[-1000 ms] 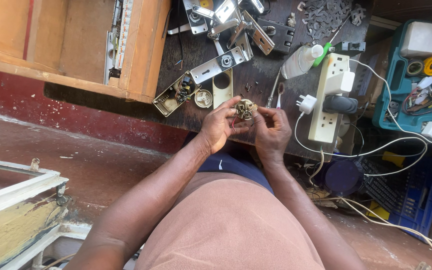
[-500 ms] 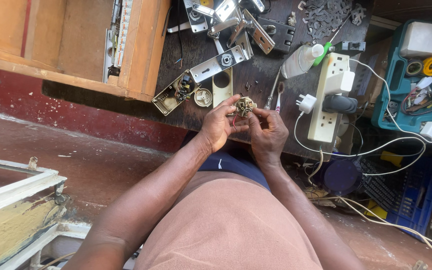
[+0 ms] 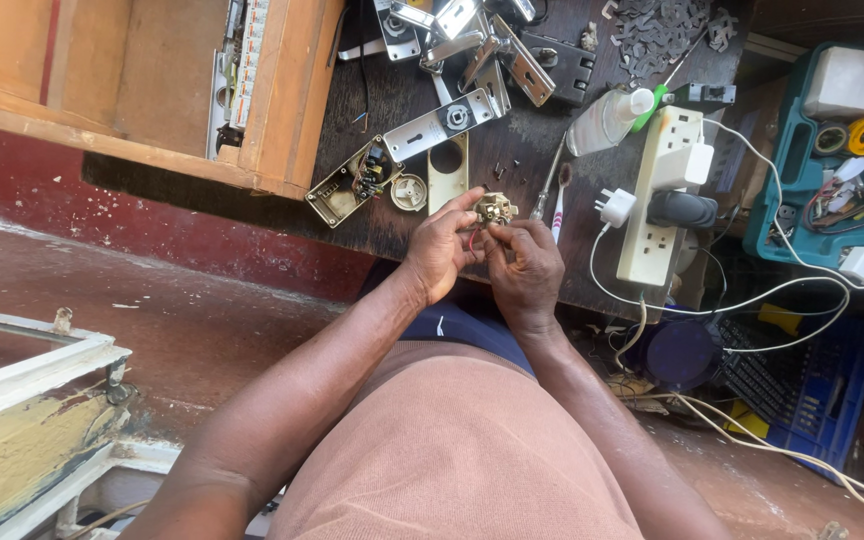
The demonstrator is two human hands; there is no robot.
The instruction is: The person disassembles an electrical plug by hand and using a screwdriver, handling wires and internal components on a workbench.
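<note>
At the far left, a wooden cabinet sits on the dark worktop, its open side turned toward the person so the strip of fittings inside can be reached. Just right of it lies an opened electrical box with its wiring exposed and facing up, and beside that a small round cap and a cream cover plate with a round hole, laid flat near the worktop's front edge, close to the hands.

The left hand is curled around a small brass-coloured switch mechanism, thumb and fingers pinching it from the left; it is held just above the worktop's edge, lifted toward the camera, likely so the fine parts can be seen. The right hand closes on the same mechanism from below and from the right, fingertips meeting it, which steadies the piece between both grips.

Right of the hands a toothbrush lies beside a thin screwdriver, both pointing away from the person. Behind them is a heap of metal door-lock plates. Further right stand a small plastic bottle and a white power strip with plugs in it, its cables trailing off the edge. At the far right, a teal tool case lies open, holding tape rolls and wires.
</note>
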